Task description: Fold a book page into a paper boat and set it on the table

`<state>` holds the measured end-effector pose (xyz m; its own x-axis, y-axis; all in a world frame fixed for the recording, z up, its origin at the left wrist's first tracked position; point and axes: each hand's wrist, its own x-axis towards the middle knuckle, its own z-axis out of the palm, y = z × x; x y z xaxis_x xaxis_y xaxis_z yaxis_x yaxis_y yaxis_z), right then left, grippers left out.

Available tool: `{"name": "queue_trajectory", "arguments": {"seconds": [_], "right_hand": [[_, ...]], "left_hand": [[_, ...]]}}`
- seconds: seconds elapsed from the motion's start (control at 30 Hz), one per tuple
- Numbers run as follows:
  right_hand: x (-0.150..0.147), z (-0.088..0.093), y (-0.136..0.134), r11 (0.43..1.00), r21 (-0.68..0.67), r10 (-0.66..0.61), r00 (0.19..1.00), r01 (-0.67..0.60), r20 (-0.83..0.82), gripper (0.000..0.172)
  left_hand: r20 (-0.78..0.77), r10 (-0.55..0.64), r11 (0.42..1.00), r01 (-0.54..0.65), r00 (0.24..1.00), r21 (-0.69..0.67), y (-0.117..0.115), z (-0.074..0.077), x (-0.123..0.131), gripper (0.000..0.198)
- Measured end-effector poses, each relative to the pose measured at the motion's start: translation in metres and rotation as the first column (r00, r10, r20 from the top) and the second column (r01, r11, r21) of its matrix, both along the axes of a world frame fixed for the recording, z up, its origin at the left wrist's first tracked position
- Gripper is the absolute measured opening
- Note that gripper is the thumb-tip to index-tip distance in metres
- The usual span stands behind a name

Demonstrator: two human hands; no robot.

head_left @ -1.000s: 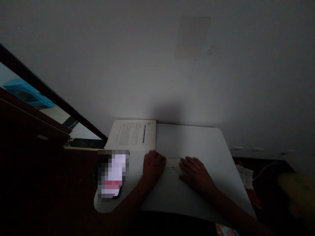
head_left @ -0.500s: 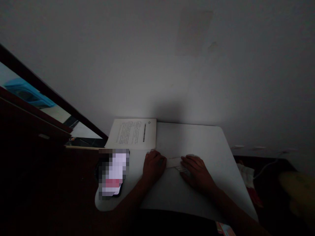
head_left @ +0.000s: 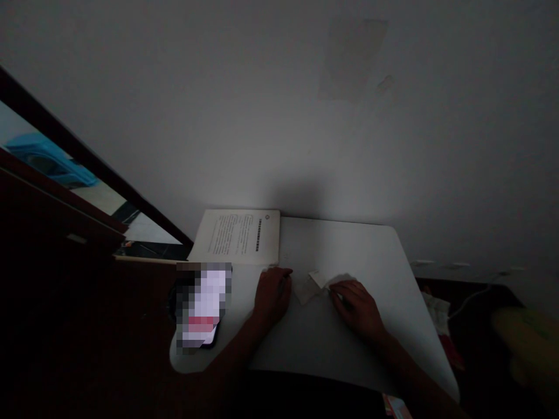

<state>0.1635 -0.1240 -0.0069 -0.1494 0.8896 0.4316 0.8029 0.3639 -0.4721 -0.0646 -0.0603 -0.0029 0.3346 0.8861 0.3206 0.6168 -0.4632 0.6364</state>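
Dim light. Small folded paper (head_left: 315, 283) at frame centre on white worktop (head_left: 375, 256). Left hand (head_left: 271, 293) flat beside it; right hand (head_left: 357, 301) lifts one flap. Folding underway; next likely needs a firm crease.

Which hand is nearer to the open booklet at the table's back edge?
Left. The left hand rests just below the booklet; the right hand lies farther right.

The surface (head_left: 358, 250) is plain white. The folded paper (head_left: 315, 283) on it is pale white, unpatterned. The booklet (head_left: 238, 237) is cream-white with lines of small dark print and one black bar of text. The wall (head_left: 262, 116) is dull grey-white, with a slightly darker rectangular patch (head_left: 353, 58). A blue object (head_left: 46, 160) shows at far left.
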Motion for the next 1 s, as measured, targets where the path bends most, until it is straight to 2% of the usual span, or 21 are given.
{"name": "queue_trajectory", "arguments": {"seconds": [0.13,0.3,0.5,1.0], "right_hand": [[-0.005,0.003,0.004,0.982,-0.113,-0.162,0.982,0.151,-0.095,0.017],[-0.011,0.005,0.016,0.942,-0.25,-0.265,0.954,0.225,-0.139,0.021],[-0.015,0.003,0.027,0.953,-0.168,-0.254,0.967,0.251,0.006,0.02],[-0.022,0.001,0.028,0.954,-0.077,-0.281,0.955,0.288,0.096,0.018]], "left_hand": [[-0.055,-0.105,0.991,0.109,0.993,0.079,-0.002,0.0,0.001,0.021],[-0.148,-0.243,0.965,0.255,0.959,0.069,-0.005,0.005,0.002,0.027],[-0.283,-0.333,0.932,0.36,0.899,0.046,-0.006,0.008,0.002,0.038],[-0.39,-0.339,0.924,0.38,0.856,0.031,-0.005,0.01,0.005,0.051]]}}
